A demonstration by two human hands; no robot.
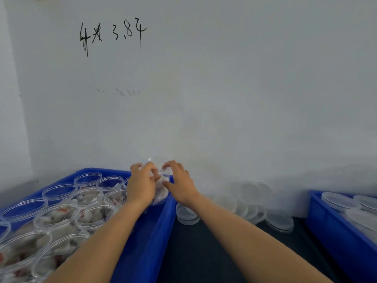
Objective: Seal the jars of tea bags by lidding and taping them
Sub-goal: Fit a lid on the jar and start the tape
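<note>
A clear plastic jar (160, 193) holding white tea bags is lifted above the far right corner of a blue crate (157, 231). My left hand (141, 183) grips its left side and my right hand (179, 181) grips its right side, fingers curled over the top rim. The jar's mouth is partly hidden by my fingers, so I cannot tell if a lid sits on it. The crate holds several more open clear jars (57, 217) with tea bags inside.
Loose clear lids (187, 216) lie in piles on the dark table (204, 252) by the white wall. A second blue crate (334, 231) at the right holds stacked lids (338, 201). The wall stands close behind, with handwriting high up.
</note>
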